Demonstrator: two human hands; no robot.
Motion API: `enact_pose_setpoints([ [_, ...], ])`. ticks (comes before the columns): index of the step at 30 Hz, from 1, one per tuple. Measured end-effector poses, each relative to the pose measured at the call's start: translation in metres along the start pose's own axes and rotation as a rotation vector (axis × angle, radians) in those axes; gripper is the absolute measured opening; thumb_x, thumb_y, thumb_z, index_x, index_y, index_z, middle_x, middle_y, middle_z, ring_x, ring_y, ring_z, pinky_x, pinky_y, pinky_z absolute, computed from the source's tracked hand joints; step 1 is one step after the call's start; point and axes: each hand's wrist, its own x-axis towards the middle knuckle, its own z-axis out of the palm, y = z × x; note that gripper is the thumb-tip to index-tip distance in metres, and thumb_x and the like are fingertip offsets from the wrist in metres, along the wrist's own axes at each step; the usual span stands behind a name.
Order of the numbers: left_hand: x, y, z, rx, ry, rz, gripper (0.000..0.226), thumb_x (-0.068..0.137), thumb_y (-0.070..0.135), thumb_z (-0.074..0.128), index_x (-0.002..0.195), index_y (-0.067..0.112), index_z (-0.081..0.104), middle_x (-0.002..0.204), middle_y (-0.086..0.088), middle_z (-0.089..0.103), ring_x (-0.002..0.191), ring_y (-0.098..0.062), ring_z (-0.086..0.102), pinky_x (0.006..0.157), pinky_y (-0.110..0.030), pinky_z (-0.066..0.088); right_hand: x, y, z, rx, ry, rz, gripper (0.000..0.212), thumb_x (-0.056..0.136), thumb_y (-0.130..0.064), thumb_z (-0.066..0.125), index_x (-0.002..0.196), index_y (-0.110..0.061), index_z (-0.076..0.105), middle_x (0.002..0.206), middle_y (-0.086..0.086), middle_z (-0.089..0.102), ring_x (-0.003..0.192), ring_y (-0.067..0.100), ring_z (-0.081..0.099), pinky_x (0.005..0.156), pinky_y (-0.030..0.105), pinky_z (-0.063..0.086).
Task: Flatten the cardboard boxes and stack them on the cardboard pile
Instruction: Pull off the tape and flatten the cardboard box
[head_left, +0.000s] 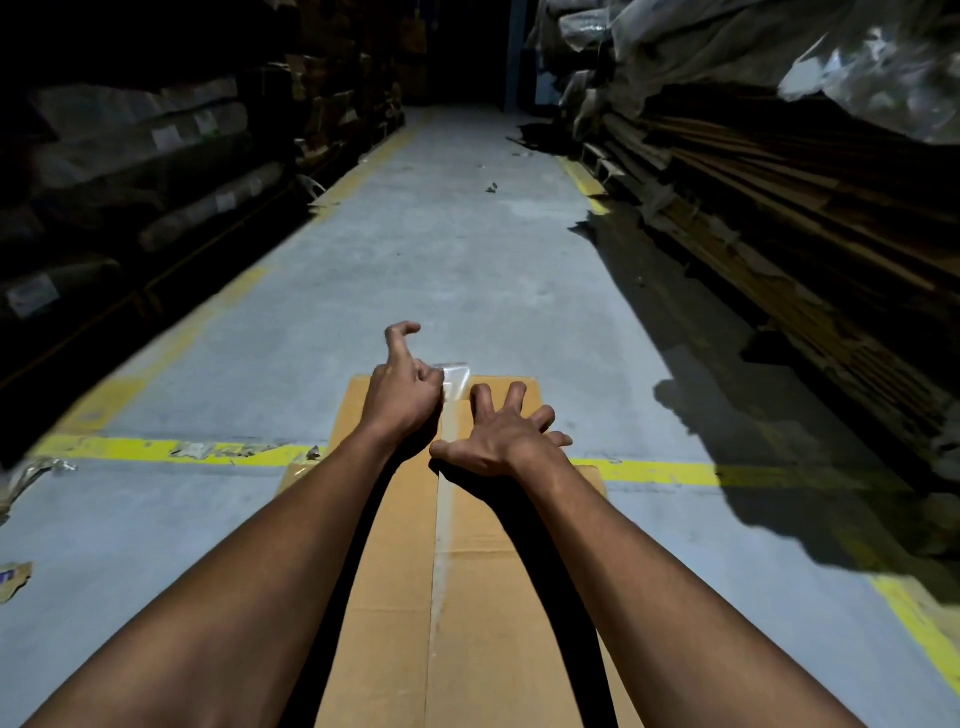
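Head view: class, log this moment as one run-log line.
left hand: pinching clear tape | right hand: fingers spread, pressing on cardboard box | tape: lifted at far end | box: on floor

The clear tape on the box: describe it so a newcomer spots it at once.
Start at the cardboard box lying on the grey aisle floor between the person's forearms. A glossy strip, the clear tape, runs along its centre seam. Its lifted far end is pinched by the left hand while the right hand presses beside it; unlike the matte cardboard, it shines.

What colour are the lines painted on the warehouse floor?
Yellow lines, worn in places; seen in the head view.
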Motion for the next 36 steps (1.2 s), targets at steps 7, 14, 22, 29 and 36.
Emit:
enact_pose_setpoints([
  [7, 0.001, 0.004, -0.013, -0.163, 0.000, -0.055, 0.107, 0.090, -0.010, 0.037, 0.148, 0.073, 0.004, 0.147, 0.030, 0.052, 0.077, -0.024, 0.065, 0.052, -0.035, 0.045, -0.002, -0.001, -0.003, 0.006, -0.007, 0.000, 0.096, 0.060, -0.077, 0.064, 0.139, -0.040, 0.024, 0.141, 0.009, 0.016, 0.125, 0.051, 0.027, 0.102, 0.075, 0.028],
  [14, 0.006, -0.009, 0.004, 0.271, 0.085, -0.021, 0.063, 0.087, 0.014, 0.042, 0.146, 0.034, 0.033, 0.093, 0.007, 0.073, 0.105, -0.024, 0.065, 0.091, -0.047, 0.054, -0.004, 0.001, -0.003, 0.017, -0.011, -0.011, 0.116, 0.062, -0.076, 0.065, 0.152, -0.063, -0.007, 0.157, 0.012, 0.003, 0.133, 0.055, 0.021, 0.106, 0.078, 0.023],
  [22, 0.007, -0.012, -0.006, -0.025, 0.022, -0.042, 0.088, 0.087, -0.001, 0.043, 0.157, 0.047, 0.021, 0.110, 0.022, 0.073, 0.091, -0.014, 0.065, 0.073, -0.035, 0.053, -0.007, 0.000, -0.003, 0.013, 0.006, 0.006, 0.128, 0.064, -0.074, 0.066, 0.154, -0.053, -0.023, 0.162, 0.011, -0.003, 0.134, 0.054, 0.021, 0.108, 0.076, 0.024],
  [29, 0.008, -0.011, 0.007, 0.276, 0.088, 0.018, 0.079, 0.087, 0.039, 0.067, 0.155, 0.030, 0.028, 0.092, 0.026, 0.068, 0.118, -0.016, 0.058, 0.103, -0.044, 0.045, -0.004, -0.001, -0.002, 0.008, 0.009, 0.038, 0.135, 0.057, -0.078, 0.064, 0.161, -0.039, -0.013, 0.157, 0.005, 0.005, 0.134, 0.050, 0.022, 0.107, 0.073, 0.028],
  [36, 0.022, -0.009, 0.009, 0.174, 0.095, -0.171, 0.088, 0.088, 0.046, 0.075, 0.157, 0.032, 0.023, 0.083, 0.019, 0.071, 0.104, -0.014, 0.068, 0.112, -0.048, 0.040, -0.003, -0.001, -0.002, 0.008, 0.006, 0.029, 0.134, 0.056, -0.078, 0.065, 0.161, -0.040, -0.009, 0.153, 0.005, 0.008, 0.130, 0.049, 0.024, 0.105, 0.071, 0.032],
])
